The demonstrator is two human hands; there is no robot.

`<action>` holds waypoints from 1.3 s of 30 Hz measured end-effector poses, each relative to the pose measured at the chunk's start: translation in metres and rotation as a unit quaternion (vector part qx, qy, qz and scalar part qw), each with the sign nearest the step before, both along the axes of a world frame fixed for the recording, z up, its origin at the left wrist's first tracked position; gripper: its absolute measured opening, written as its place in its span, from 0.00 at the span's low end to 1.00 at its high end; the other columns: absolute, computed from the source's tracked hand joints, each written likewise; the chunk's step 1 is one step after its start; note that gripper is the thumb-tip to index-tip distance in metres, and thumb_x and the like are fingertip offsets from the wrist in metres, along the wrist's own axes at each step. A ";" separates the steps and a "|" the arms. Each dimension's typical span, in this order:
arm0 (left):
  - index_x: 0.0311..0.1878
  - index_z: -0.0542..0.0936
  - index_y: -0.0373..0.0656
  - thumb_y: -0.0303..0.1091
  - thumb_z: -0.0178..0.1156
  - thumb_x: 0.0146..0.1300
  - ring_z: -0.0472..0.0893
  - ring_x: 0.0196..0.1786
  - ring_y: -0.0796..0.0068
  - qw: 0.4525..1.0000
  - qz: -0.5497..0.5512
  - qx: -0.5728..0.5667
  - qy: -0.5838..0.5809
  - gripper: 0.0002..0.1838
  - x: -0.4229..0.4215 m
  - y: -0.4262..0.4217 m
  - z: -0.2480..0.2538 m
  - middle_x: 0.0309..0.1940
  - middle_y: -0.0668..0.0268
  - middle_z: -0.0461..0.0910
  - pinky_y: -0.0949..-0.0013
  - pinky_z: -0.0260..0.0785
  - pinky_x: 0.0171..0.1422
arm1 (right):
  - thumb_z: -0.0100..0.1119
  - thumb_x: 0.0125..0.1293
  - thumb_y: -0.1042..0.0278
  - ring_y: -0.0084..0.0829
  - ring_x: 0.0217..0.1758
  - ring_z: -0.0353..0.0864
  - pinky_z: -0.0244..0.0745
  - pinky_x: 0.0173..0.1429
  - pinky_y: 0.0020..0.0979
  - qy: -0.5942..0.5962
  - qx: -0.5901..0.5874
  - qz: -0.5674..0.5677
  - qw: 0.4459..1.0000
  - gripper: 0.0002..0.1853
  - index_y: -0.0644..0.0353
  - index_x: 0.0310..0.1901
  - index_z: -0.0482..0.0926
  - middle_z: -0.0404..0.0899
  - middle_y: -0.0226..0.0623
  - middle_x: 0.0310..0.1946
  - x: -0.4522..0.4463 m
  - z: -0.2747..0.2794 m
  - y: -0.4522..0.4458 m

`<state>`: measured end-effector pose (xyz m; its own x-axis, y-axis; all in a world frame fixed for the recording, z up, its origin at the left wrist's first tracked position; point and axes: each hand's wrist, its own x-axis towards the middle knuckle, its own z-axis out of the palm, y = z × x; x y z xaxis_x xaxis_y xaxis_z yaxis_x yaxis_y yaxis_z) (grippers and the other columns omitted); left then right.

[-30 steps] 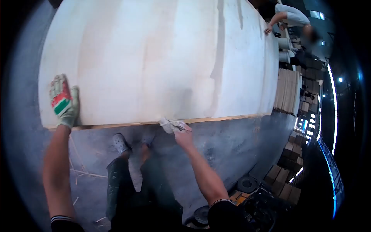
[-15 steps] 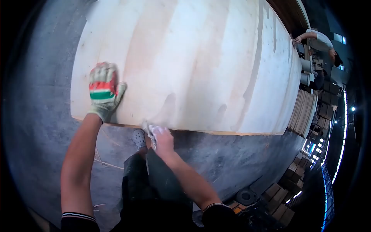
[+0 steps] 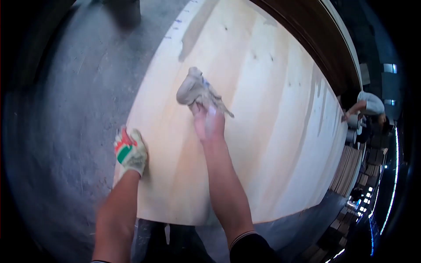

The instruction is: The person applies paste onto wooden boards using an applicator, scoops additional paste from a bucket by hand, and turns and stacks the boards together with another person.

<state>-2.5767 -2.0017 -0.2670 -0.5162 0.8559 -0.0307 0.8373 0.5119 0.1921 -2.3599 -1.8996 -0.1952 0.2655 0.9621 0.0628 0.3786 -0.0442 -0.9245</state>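
Note:
A large pale wooden panel with darker streaks, knots and grey smears spreads out before me. On its left edge rests my left hand, in a pale glove with red and green bands; its fingers are apart and their tips reach the edge. My right hand is bare and raised over the panel's left part, its fingers closed on a grey soft lump. Whether the lump is putty or cloth I cannot tell. A thin, ragged piece sticks out on its right side.
Another person leans at the panel's far right side, an arm reaching to its edge. Stacked boards stand at the right. Grey floor lies left of the panel, with a dark object at the top.
My right hand has moved from the near edge up over the panel with the grey lump. My left hand has shifted to the panel's left edge. The view has swung left.

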 end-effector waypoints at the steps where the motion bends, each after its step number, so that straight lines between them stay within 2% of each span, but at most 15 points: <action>1: 0.65 0.73 0.41 0.52 0.50 0.71 0.77 0.54 0.48 1.000 0.007 0.006 -0.001 0.28 -0.002 0.003 0.008 0.52 0.50 0.78 0.53 0.67 0.61 | 0.53 0.67 0.77 0.40 0.50 0.84 0.78 0.56 0.38 -0.016 -0.002 0.013 1.000 0.08 0.68 0.42 0.81 0.84 0.45 0.41 -0.001 -0.032 0.048; 3: 0.65 0.73 0.41 0.50 0.53 0.70 0.76 0.54 0.47 0.997 0.022 -0.051 -0.053 0.28 0.007 0.007 0.022 0.51 0.50 0.78 0.52 0.68 0.59 | 0.53 0.66 0.75 0.43 0.51 0.84 0.78 0.56 0.41 -0.072 0.034 0.051 0.995 0.09 0.67 0.41 0.82 0.84 0.50 0.44 0.007 -0.101 0.132; 6: 0.66 0.73 0.40 0.50 0.54 0.69 0.76 0.52 0.48 0.997 0.004 -0.018 -0.077 0.29 0.003 0.007 0.018 0.50 0.50 0.78 0.51 0.68 0.57 | 0.57 0.62 0.71 0.48 0.49 0.83 0.79 0.54 0.42 -0.211 -0.147 -0.076 0.963 0.09 0.64 0.41 0.83 0.82 0.53 0.44 -0.027 -0.026 0.204; 8: 0.67 0.72 0.40 0.51 0.53 0.69 0.78 0.50 0.47 0.996 0.001 -0.020 -0.090 0.30 -0.004 0.009 0.018 0.51 0.50 0.77 0.49 0.69 0.56 | 0.58 0.59 0.69 0.52 0.46 0.83 0.79 0.52 0.43 -0.369 -0.082 0.087 0.922 0.11 0.63 0.42 0.84 0.82 0.52 0.40 -0.038 -0.013 0.212; 16: 0.69 0.71 0.43 0.51 0.46 0.72 0.79 0.50 0.45 0.982 0.002 0.025 -0.187 0.29 -0.014 0.000 0.005 0.57 0.48 0.76 0.49 0.70 0.57 | 0.55 0.59 0.75 0.55 0.47 0.79 0.75 0.51 0.48 -0.389 -0.086 0.247 0.883 0.06 0.61 0.38 0.79 0.81 0.52 0.40 -0.067 -0.010 -0.060; 18: 0.69 0.71 0.42 0.48 0.44 0.75 0.79 0.52 0.48 0.973 -0.140 0.061 -0.173 0.27 -0.037 -0.009 -0.018 0.56 0.51 0.77 0.50 0.69 0.60 | 0.60 0.56 0.74 0.53 0.47 0.77 0.74 0.51 0.47 -0.351 -0.093 0.275 0.890 0.10 0.61 0.41 0.79 0.79 0.51 0.39 -0.096 -0.014 -0.157; 20: 0.69 0.70 0.43 0.47 0.42 0.77 0.78 0.59 0.54 0.750 -0.103 0.083 -0.648 0.25 -0.110 -0.005 -0.052 0.58 0.54 0.78 0.55 0.66 0.66 | 0.58 0.59 0.76 0.52 0.47 0.78 0.74 0.53 0.45 -0.302 -0.018 0.206 0.931 0.12 0.60 0.45 0.81 0.80 0.50 0.42 -0.129 -0.023 -0.260; 24: 0.75 0.64 0.45 0.51 0.45 0.76 0.66 0.74 0.60 0.792 -0.133 0.063 -0.593 0.30 -0.291 -0.144 -0.024 0.74 0.57 0.65 0.63 0.55 0.77 | 0.57 0.62 0.74 0.50 0.48 0.80 0.75 0.54 0.43 -0.312 -0.128 0.085 0.938 0.13 0.61 0.49 0.82 0.81 0.49 0.45 -0.148 -0.033 -0.414; 25: 0.76 0.61 0.46 0.55 0.47 0.75 0.59 0.78 0.59 0.674 0.059 0.023 -0.736 0.34 -0.337 -0.185 -0.025 0.77 0.57 0.59 0.59 0.46 0.81 | 0.57 0.63 0.73 0.49 0.47 0.81 0.76 0.53 0.43 -0.304 -0.210 0.049 0.928 0.13 0.62 0.49 0.82 0.82 0.49 0.46 -0.143 -0.042 -0.430; 27: 0.78 0.59 0.47 0.58 0.49 0.74 0.52 0.81 0.63 0.670 0.213 -0.039 -0.710 0.37 -0.429 -0.291 -0.033 0.79 0.60 0.56 0.59 0.39 0.82 | 0.58 0.62 0.74 0.46 0.45 0.83 0.78 0.50 0.43 -0.420 -0.185 0.051 0.887 0.12 0.64 0.47 0.83 0.82 0.49 0.49 -0.124 -0.076 -0.433; 29: 0.74 0.66 0.57 0.64 0.51 0.71 0.68 0.69 0.69 0.604 0.246 0.026 -0.758 0.35 -0.573 -0.466 -0.164 0.70 0.73 0.69 0.64 0.55 0.70 | 0.59 0.60 0.74 0.43 0.47 0.84 0.77 0.49 0.43 -0.089 -0.194 -0.136 0.968 0.13 0.63 0.46 0.82 0.82 0.48 0.53 -0.135 -0.100 -0.393; 31: 0.74 0.66 0.58 0.66 0.50 0.70 0.70 0.63 0.71 0.648 0.355 -0.117 -0.664 0.35 -0.599 -0.523 -0.098 0.67 0.73 0.70 0.66 0.58 0.63 | 0.56 0.60 0.71 0.44 0.51 0.80 0.77 0.53 0.45 -0.462 -0.471 0.094 0.745 0.13 0.58 0.46 0.82 0.82 0.45 0.48 -0.155 -0.074 -0.327; 32: 0.75 0.65 0.57 0.67 0.49 0.70 0.70 0.63 0.71 0.640 0.388 -0.160 -0.644 0.36 -0.629 -0.556 -0.095 0.67 0.73 0.70 0.65 0.58 0.61 | 0.56 0.60 0.71 0.44 0.51 0.80 0.77 0.53 0.45 -0.456 -0.476 0.091 0.746 0.13 0.58 0.46 0.82 0.82 0.45 0.48 -0.168 -0.056 -0.330; 34: 0.73 0.66 0.56 0.65 0.49 0.70 0.70 0.63 0.70 0.652 0.427 -0.164 -0.604 0.35 -0.619 -0.563 -0.043 0.68 0.70 0.71 0.63 0.60 0.61 | 0.57 0.57 0.74 0.48 0.49 0.79 0.75 0.52 0.45 -0.377 -0.163 0.037 0.911 0.15 0.60 0.47 0.81 0.80 0.49 0.47 -0.186 -0.031 -0.348; 39: 0.78 0.58 0.54 0.70 0.43 0.70 0.66 0.71 0.63 0.721 0.331 -0.205 -0.573 0.42 -0.608 -0.479 -0.028 0.76 0.66 0.63 0.52 0.50 0.74 | 0.60 0.50 0.74 0.48 0.51 0.78 0.75 0.57 0.44 -0.368 -0.160 0.066 0.914 0.24 0.55 0.53 0.81 0.80 0.46 0.46 -0.231 -0.049 -0.460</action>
<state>-3.1844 -2.4810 -0.2950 -0.2415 0.2307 -0.9426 -0.2057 0.9371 0.2820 -2.5913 -2.3596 -0.2445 0.1450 0.9830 -0.1124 0.9138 -0.1766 -0.3656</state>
